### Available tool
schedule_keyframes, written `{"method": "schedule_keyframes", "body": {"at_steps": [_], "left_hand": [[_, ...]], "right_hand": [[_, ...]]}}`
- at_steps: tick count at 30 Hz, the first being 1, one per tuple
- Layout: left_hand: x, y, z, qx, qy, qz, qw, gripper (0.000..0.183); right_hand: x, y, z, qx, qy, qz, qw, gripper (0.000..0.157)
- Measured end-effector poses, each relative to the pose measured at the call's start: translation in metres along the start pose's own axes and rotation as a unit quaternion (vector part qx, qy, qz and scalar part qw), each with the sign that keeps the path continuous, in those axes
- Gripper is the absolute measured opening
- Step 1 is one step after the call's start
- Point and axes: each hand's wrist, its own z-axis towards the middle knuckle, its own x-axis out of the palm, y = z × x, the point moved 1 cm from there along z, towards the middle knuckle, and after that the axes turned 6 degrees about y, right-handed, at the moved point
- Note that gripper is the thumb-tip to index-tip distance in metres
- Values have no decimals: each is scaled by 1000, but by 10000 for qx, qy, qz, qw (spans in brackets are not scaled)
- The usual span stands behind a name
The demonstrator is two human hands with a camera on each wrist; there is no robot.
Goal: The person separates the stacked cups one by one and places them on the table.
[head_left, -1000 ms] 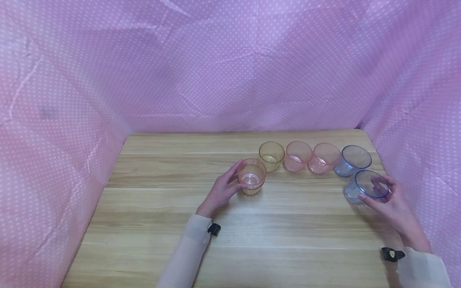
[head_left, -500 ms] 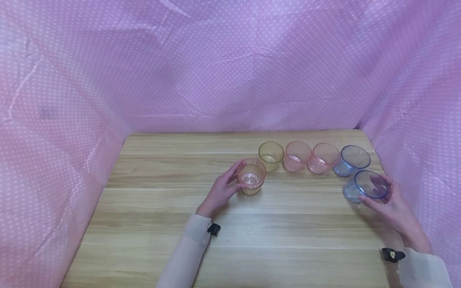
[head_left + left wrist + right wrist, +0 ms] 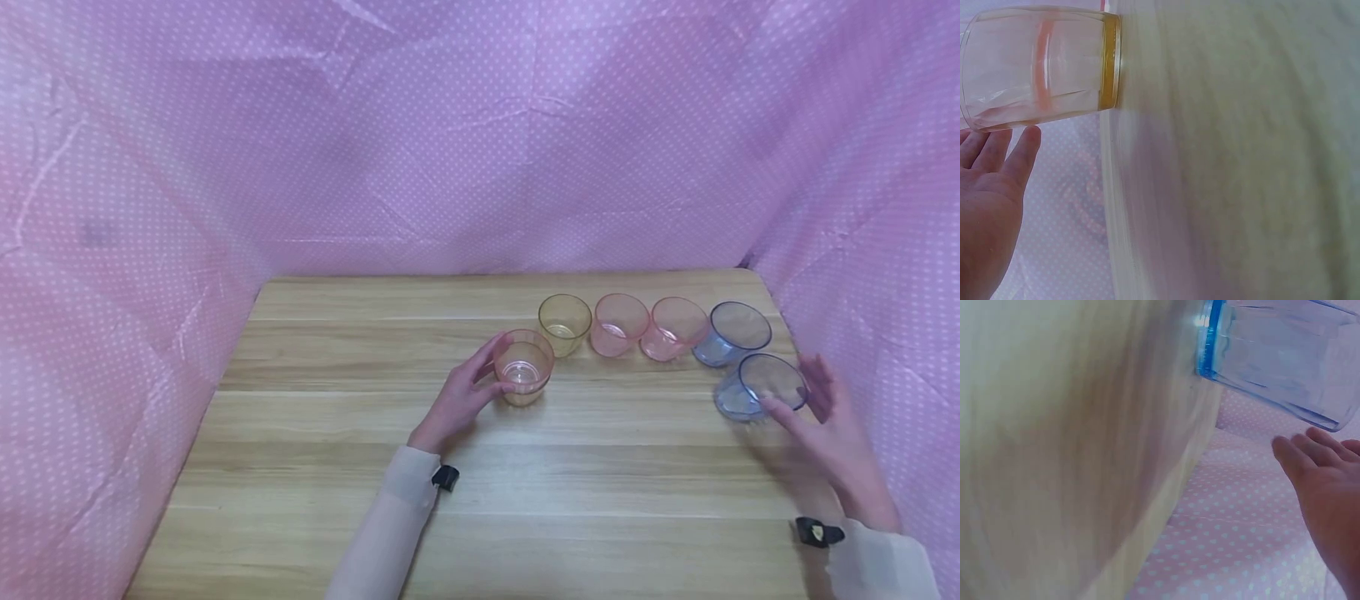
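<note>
A: We start with the wooden table (image 3: pixel 330 467), hemmed in by the dotted pink cloth (image 3: pixel 300 150). At its two o'clock end stands a row of cups: the yellow cup (image 3: pixel 565 323), two pink cups (image 3: pixel 621 323) and the far blue cup (image 3: pixel 731 333).

B: And nearer us, two more. The orange cup (image 3: pixel 524 367) stands upright at about one o'clock from the table's middle, just in front of the yellow one. The near blue cup (image 3: pixel 759 387) stands at three o'clock, close to the table's right edge.

A: Our left hand (image 3: pixel 457 398) curls thumb and fingers round the orange cup's left wall; the left wrist view shows some fingers lying straight beside it, so the hold looks light.

B: Our right hand (image 3: pixel 825 425) is spread, fingers straight, just at the blue cup's four o'clock side. We cannot tell whether a fingertip touches the rim; it grips nothing.

A: These cups look thin and light, so we judge a gentle hold low on the wall best, keeping each one upright.

B: And we mind the near edge on the right.
</note>
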Motion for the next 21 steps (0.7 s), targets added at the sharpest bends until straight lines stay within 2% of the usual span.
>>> {"method": "schedule_keyframes", "body": {"at_steps": [6,12,14,16,19,21], "left_hand": [[0,1,0,-6,1,-54,10000,81],[0,1,1,-2,-13,-22,10000,80],[0,1,1,-11,-7,-13,10000,79],[0,1,0,-33,0,-7,10000,79],[0,1,0,-76,6,8,10000,78],[0,1,1,-98,8,36,9999,78]], "right_hand": [[-1,16,-5,-43,-635,-28,9980,77],[9,39,-4,-134,-1270,61,9918,66],[14,47,-4,-467,-1504,246,9872,63],[20,53,-2,-1114,-1688,678,9770,59],[31,62,1,-2077,-1754,1387,9523,55],[38,67,2,-2522,-1644,1820,9361,54]]}}
